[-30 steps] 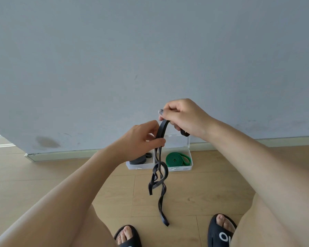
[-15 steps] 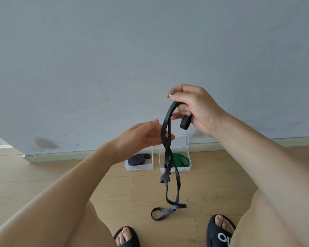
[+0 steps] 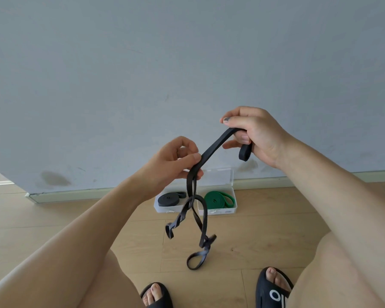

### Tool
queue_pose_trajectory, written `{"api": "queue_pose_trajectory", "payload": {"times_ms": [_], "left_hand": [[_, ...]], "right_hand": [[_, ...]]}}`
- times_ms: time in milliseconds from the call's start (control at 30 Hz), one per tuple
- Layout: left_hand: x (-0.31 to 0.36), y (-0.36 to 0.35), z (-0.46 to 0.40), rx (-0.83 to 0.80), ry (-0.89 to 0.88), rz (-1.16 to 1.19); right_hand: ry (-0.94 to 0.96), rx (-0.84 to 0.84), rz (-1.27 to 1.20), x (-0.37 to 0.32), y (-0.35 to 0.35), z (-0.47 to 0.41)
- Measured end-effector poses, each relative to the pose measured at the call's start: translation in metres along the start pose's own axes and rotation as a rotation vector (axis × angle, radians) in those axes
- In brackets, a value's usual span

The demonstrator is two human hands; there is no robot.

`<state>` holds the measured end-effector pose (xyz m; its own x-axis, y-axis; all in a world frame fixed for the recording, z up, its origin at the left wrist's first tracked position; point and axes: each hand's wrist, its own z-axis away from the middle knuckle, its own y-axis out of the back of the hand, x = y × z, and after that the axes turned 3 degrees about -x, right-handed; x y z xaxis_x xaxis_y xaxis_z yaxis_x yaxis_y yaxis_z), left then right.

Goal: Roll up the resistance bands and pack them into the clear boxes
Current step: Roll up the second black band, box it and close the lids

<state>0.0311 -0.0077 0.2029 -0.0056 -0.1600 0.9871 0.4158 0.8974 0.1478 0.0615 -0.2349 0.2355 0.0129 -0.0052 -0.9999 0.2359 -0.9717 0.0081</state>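
Note:
A long black resistance band (image 3: 213,147) stretches between both hands in mid air. My right hand (image 3: 253,134) grips its folded upper end, with a short loop sticking out below the fingers. My left hand (image 3: 176,161) pinches the band lower down between thumb and fingers. The rest of the band hangs twisted, with its loops reaching down to the floor. Behind it, against the wall, stand two open clear boxes: the left box (image 3: 162,208) holds a rolled black band (image 3: 169,198), the right box (image 3: 220,211) holds a rolled green band (image 3: 218,199).
A grey wall (image 3: 187,74) with a pale skirting board rises right behind the boxes. The floor (image 3: 265,236) is light wood planks. My bare knees and my feet in black slippers (image 3: 273,290) frame the bottom of the view.
My right hand has moved right and slightly lower. My left hand now pinches the band it only touched before, drawing a taut stretch between the hands. The hanging loops have swung.

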Motion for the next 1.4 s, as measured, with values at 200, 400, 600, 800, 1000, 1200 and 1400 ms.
{"api": "queue_pose_trajectory", "payload": {"times_ms": [200,400,600,800,1000,1200,1400], "left_hand": [[-0.002,0.004,0.004,0.033,-0.001,-0.295],[-0.001,-0.006,0.001,0.043,-0.007,-0.351],[-0.005,-0.010,-0.001,0.061,0.000,-0.329],[-0.004,-0.005,0.000,0.101,0.000,-0.221],[0.002,-0.002,0.008,-0.128,0.068,-0.019],[0.002,-0.003,0.012,-0.107,0.022,-0.069],[0.005,0.003,0.011,-0.106,0.032,-0.016]], "right_hand": [[-0.241,-0.211,0.808,0.015,0.018,0.004],[-0.183,-0.249,0.858,0.023,-0.004,-0.004],[-0.156,-0.397,0.619,0.020,-0.047,0.008],[-0.114,-0.312,0.512,0.017,-0.045,0.006],[-0.052,-0.207,0.190,0.005,-0.041,0.005],[-0.016,-0.139,0.131,-0.002,-0.029,0.005],[0.006,-0.146,0.251,-0.005,-0.015,0.008]]}}
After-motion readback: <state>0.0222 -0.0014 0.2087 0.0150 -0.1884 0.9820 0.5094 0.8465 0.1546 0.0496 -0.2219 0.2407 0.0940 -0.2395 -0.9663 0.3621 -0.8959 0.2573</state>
